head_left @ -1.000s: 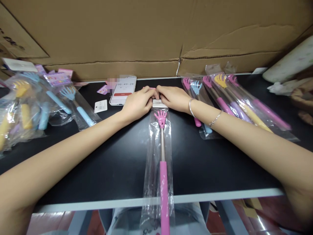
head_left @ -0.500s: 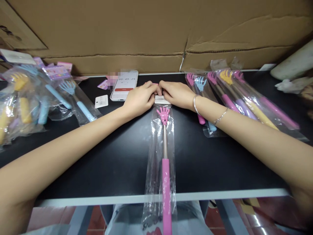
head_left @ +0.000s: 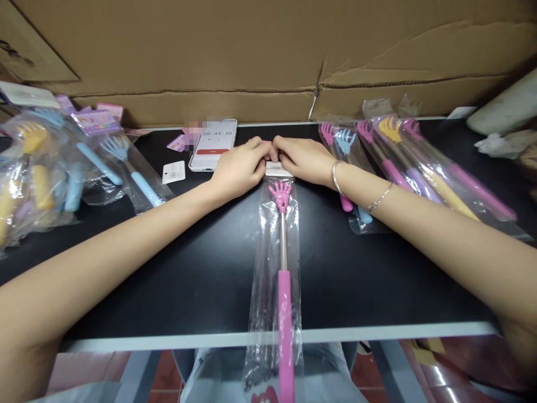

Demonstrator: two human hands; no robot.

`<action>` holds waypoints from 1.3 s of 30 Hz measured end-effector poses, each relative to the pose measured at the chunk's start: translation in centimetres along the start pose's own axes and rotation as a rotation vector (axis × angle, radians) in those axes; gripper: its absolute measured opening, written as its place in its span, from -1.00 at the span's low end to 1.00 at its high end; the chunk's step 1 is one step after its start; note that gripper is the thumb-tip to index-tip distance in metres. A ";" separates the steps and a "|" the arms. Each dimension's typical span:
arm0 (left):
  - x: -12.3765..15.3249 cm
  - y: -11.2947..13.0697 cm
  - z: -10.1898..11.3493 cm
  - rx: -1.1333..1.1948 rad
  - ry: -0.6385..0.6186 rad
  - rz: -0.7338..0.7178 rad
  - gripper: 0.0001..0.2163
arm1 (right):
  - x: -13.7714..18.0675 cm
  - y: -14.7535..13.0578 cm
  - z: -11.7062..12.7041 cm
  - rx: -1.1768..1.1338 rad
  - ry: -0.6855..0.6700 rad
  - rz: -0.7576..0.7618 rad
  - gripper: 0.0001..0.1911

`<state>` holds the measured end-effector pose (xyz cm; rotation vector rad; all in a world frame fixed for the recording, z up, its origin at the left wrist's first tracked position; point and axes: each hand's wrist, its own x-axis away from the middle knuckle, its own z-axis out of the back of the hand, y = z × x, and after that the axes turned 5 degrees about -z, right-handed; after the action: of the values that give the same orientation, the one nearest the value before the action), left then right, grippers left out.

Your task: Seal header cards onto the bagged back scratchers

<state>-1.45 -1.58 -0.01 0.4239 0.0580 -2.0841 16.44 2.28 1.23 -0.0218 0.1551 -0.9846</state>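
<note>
Far left: heap of clear bags with yellow and blue plastic back scratchers [head_left: 37, 168], on the black tabletop [head_left: 188, 268]. Just right of it: one bagged blue scratcher [head_left: 134, 182], lying apart, angled. Then small white card tag [head_left: 173, 172], flat. Beside it, white smartphone [head_left: 212, 144], face up, timer on screen, near the back edge. Behind everything: brown cardboard wall [head_left: 268, 56].

Left hand [head_left: 237, 168]: palm down, fingers curled, tips pressed on the top left of the white paper header card [head_left: 277, 170]. Thumb hidden.

Centre: pink back scratcher in a long clear plastic sleeve [head_left: 282, 252]. Hand-shaped pink claw just below the header card, then bare metal shaft, then pink grip. Lying flat, lengthwise, claw end away, grip end overhanging the near table edge. Sleeve glossy, wrinkled, header card at its far end.

Right hand [head_left: 304, 159]: palm down, fingers curled, tips on the card's top right, touching the left fingertips. Silver bangle [head_left: 335, 178] and thin chain on the wrist.

Right: row of bagged scratchers [head_left: 411, 168], pink, blue, purple, yellow, side by side, angled, partly under the right forearm.
</note>
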 end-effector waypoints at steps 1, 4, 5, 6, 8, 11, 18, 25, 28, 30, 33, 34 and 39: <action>0.0 0.0 0.0 0.002 -0.003 0.000 -0.68 | 0.0 0.0 0.0 0.003 -0.002 -0.002 -0.67; 0.0 0.0 0.0 0.011 -0.001 -0.003 -0.68 | 0.0 -0.1 0.0 0.006 -0.003 -0.006 -0.66; 0.0 0.0 0.0 0.011 0.001 -0.004 -0.69 | 0.0 0.0 0.0 0.004 -0.001 -0.006 -0.65; 0.0 0.0 0.0 0.009 0.003 -0.004 -0.69 | -0.1 0.0 -0.1 0.001 0.004 -0.003 -0.65; 0.0 0.0 0.0 0.004 0.004 -0.004 -0.68 | -0.1 0.1 -0.2 -0.006 0.021 0.011 -0.65; 0.0 0.0 0.0 0.003 0.006 -0.003 -0.69 | -0.2 0.3 -0.4 -0.009 0.045 0.035 -0.67; 0.0 -0.1 -0.1 -0.007 0.002 -0.005 -0.68 | -0.1 0.2 -0.3 0.003 0.026 0.015 -0.67; 0.0 -0.1 -0.1 0.001 0.001 -0.006 -0.68 | -0.2 0.2 -0.3 -0.001 0.029 0.016 -0.66; 0.0 -0.1 0.0 0.001 -0.002 -0.004 -0.67 | -0.2 0.1 -0.2 0.003 0.009 -0.003 -0.65; 0.1 -0.1 0.0 0.004 -0.001 -0.005 -0.67 | -0.2 0.1 -0.2 0.002 0.006 -0.006 -0.65; 0.1 0.0 0.0 0.003 0.007 -0.004 -0.67 | -0.2 0.0 -0.2 -0.002 0.008 -0.004 -0.65; 0.1 0.0 0.0 0.002 0.009 -0.003 -0.67 | -0.2 0.0 -0.2 -0.003 0.007 -0.004 -0.65; 0.1 0.0 -0.1 0.007 0.010 -0.003 -0.68 | -0.1 0.0 -0.2 -0.003 0.014 -0.001 -0.65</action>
<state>-1.50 -1.63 -0.09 0.4385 0.0566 -2.0858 16.36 2.43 1.03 -0.0173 0.1694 -0.9854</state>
